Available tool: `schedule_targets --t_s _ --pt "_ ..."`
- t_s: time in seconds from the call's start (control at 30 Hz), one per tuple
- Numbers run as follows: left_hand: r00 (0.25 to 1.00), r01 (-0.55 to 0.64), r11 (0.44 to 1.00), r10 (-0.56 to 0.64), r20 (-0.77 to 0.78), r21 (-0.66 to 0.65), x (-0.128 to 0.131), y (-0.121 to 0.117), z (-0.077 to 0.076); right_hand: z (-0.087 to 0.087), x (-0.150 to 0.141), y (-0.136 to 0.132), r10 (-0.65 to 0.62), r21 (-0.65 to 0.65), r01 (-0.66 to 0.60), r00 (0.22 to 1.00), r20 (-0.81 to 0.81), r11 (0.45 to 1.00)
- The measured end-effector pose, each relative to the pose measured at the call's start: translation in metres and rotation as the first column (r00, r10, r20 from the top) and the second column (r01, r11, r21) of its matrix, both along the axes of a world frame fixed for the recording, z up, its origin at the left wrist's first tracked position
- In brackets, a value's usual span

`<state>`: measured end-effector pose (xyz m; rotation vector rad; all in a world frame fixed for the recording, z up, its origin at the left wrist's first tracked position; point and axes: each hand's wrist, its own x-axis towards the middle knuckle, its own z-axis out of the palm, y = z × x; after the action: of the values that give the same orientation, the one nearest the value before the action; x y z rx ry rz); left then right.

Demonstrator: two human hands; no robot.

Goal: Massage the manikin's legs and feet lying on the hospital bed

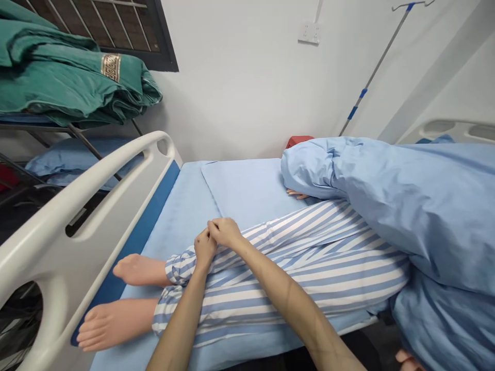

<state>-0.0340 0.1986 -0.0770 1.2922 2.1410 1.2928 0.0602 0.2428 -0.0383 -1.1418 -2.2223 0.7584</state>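
A figure that looks like a manikin lies on the bed in blue-and-white striped trousers [305,288], its bare feet [116,322] pointing at the footboard. Both my arms reach over the near leg to the far leg. My left hand [204,246] is closed on the far trouser leg below the knee, its fingers curled over the cloth. Right against it, my right hand [225,232] is also closed at the far side of that leg, knuckles up. The fingertips of both are hidden. A light blue quilt [386,190] is folded back over the figure's upper body.
A white footboard [116,180] stands at the left. Behind it, green folded bedding [77,77] lies on a rack. An IV pole [381,59] rises by the wall. Manikin fingers [297,194] show under the quilt; part of another hand [409,359] shows at bottom right.
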Motion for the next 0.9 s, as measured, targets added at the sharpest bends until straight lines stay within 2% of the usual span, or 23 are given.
schedule_targets --t_s 0.1,0.17,0.27,0.4,0.47,0.53,0.63,0.7,0.8,0.9 --pt "0.999 -0.022 0.999 0.021 -0.033 -0.024 0.007 -0.001 -0.001 -0.021 0.015 0.002 -0.097 -0.049 0.093 0.993 -0.072 0.994" --pt "1.000 -0.024 0.999 0.023 -0.007 -0.048 0.011 -0.001 0.004 -0.032 0.020 0.004 -0.123 -0.101 0.106 0.976 -0.181 0.989" --pt "0.992 -0.015 0.998 0.021 0.123 -0.053 0.018 0.006 0.023 -0.038 0.021 0.010 -0.160 -0.226 0.074 0.907 -0.390 0.971" --pt "0.964 -0.023 0.992 -0.011 0.267 0.125 0.035 0.024 0.054 -0.035 0.024 0.020 -0.195 -0.352 -0.022 0.800 -0.568 0.936" --pt "0.960 -0.034 0.982 -0.020 0.279 0.186 0.045 0.030 0.055 -0.036 0.025 0.022 -0.216 -0.386 -0.048 0.761 -0.612 0.921" --pt "0.969 -0.057 0.987 0.019 0.245 0.149 0.056 0.030 0.044 -0.039 0.026 0.022 -0.246 -0.400 -0.037 0.736 -0.631 0.916" --pt "0.989 -0.070 0.997 0.064 0.130 0.040 0.065 0.025 0.017 -0.043 0.023 0.019 -0.317 -0.360 0.112 0.749 -0.582 0.926" --pt "0.995 -0.066 0.998 0.065 0.072 0.014 0.066 0.021 0.004 -0.039 0.022 0.017 -0.341 -0.315 0.204 0.810 -0.478 0.927" --pt "0.995 -0.083 0.996 0.081 0.055 0.028 0.065 0.017 0.001 -0.021 0.026 0.018 -0.261 -0.215 0.214 0.939 -0.223 0.953" --pt "0.998 -0.011 1.000 0.010 0.057 0.027 0.066 0.016 0.006 0.000 0.040 0.021 -0.152 -0.018 0.152 0.988 -0.022 0.988"
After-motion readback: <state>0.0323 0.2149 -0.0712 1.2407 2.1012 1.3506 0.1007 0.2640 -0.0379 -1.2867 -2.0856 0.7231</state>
